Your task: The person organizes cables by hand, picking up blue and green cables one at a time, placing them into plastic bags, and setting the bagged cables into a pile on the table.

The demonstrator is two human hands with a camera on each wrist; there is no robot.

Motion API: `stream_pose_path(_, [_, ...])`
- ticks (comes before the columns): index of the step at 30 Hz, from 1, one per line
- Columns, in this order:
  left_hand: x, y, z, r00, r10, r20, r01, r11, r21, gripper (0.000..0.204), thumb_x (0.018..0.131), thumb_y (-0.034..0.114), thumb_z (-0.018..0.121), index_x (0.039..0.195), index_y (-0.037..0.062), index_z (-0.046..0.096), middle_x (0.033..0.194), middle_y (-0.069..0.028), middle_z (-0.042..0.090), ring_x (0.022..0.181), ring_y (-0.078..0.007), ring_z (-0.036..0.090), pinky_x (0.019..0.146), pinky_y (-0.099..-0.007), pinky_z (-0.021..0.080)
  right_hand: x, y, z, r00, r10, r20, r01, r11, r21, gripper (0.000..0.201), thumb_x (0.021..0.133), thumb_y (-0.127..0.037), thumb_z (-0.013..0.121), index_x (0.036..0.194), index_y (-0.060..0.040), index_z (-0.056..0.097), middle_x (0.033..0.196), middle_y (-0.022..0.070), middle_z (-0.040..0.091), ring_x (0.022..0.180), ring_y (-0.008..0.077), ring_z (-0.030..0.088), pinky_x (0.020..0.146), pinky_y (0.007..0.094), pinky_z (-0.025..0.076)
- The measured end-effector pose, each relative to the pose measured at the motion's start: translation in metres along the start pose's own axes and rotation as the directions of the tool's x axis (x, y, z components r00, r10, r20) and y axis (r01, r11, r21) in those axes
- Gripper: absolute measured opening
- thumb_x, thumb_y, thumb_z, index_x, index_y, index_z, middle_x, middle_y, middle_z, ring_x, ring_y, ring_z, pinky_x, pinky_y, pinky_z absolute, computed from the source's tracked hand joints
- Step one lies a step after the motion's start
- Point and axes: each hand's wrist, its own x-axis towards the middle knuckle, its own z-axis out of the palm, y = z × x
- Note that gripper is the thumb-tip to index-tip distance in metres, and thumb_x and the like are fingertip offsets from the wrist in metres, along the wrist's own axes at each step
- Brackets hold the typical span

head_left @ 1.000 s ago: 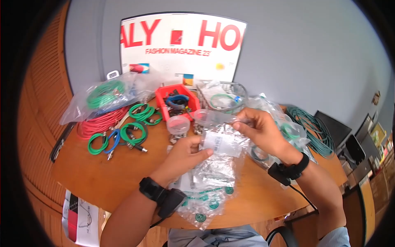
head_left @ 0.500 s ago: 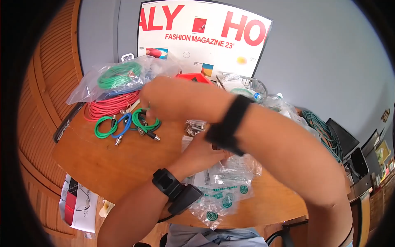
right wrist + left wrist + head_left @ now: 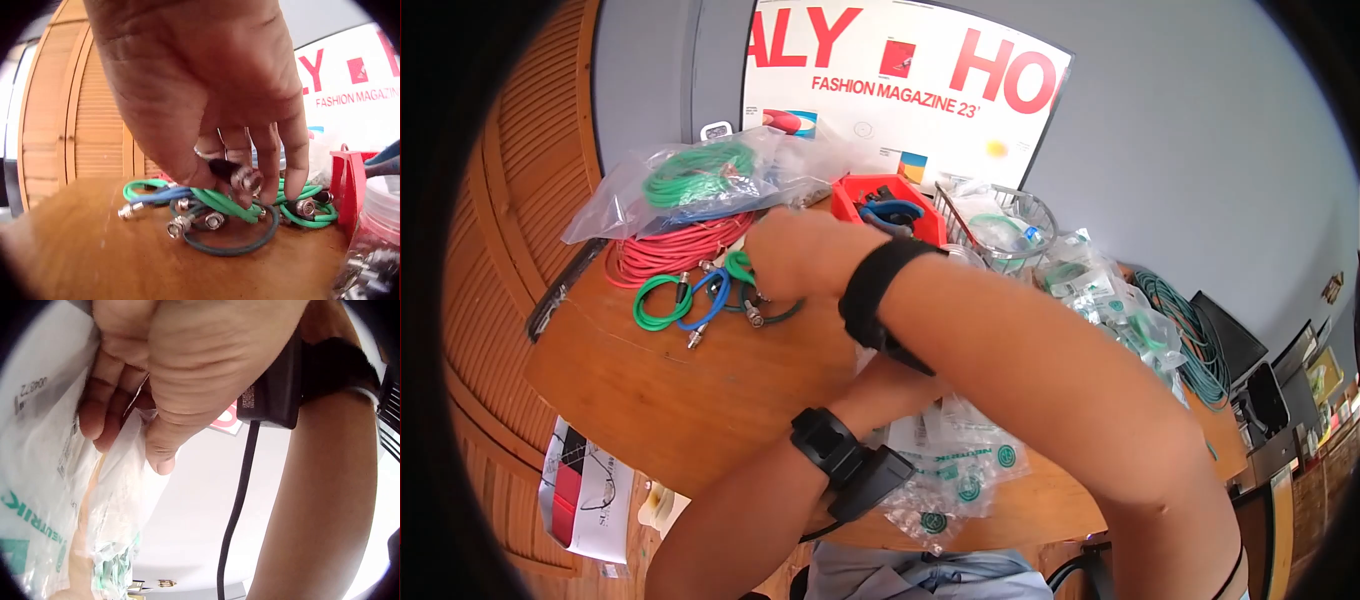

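Note:
My right hand (image 3: 805, 255) reaches across my left arm to the short cables at the table's left. In the right wrist view, its thumb and fingers close round a coiled green cable (image 3: 219, 203) with a metal-tipped plug (image 3: 245, 179). Beside it lie a blue cable (image 3: 156, 197), a dark green cable loop (image 3: 237, 249) and another green coil (image 3: 662, 303). My left hand (image 3: 187, 369) pinches a clear plastic bag (image 3: 115, 500) between thumb and fingers; in the head view the right arm partly hides that hand. Printed plastic bags (image 3: 960, 470) lie below it.
Behind the hands stand a red bin (image 3: 850, 205) of tools and a wire basket (image 3: 1040, 215). A clear jar (image 3: 381, 219) of metal parts is right of the cables. Red cable (image 3: 675, 250) and a bagged green coil (image 3: 700, 175) lie at back left, more bags (image 3: 1100, 300) at right.
My right hand has let go of the plastic bag, crossed over my left arm and taken hold of a green cable. My left hand still holds the bag, now lower.

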Motion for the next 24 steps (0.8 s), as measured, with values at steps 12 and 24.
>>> stream_pose_path(12, [0.019, -0.003, 0.007, 0.999, 0.039, 0.029, -0.024, 0.916, -0.402, 0.018, 0.09, 0.015, 0.073, 0.104, 0.0036, 0.068, 0.084, -0.0002, 0.068, 0.072, -0.0085, 0.063, 0.062, -0.026, 0.05, -0.073, 0.034, -0.036, 0.98, -0.138, 0.146, -0.167, -0.152, 0.974, 0.043, 0.108, -0.032, 0.04, 0.102, 0.0041, 0.062, 0.101, 0.0202, 0.069, 0.098, 0.0325, 0.071, 0.091, 0.0423, 0.056])
stream_pose_path(24, [0.019, 0.008, -0.004, 0.996, -0.084, 0.037, 0.091, 0.86, -0.502, 0.024, 0.091, 0.02, 0.076, 0.099, -0.0023, 0.07, 0.08, -0.0015, 0.068, 0.069, -0.0074, 0.061, 0.061, -0.0239, 0.05, -0.255, 0.082, -0.04, 0.852, 0.396, -0.342, 0.435, -0.174, 0.883, 0.03, 0.102, -0.014, 0.058, 0.128, -0.0005, 0.055, 0.086, 0.0043, 0.059, 0.089, 0.0162, 0.065, 0.08, 0.0398, 0.064])
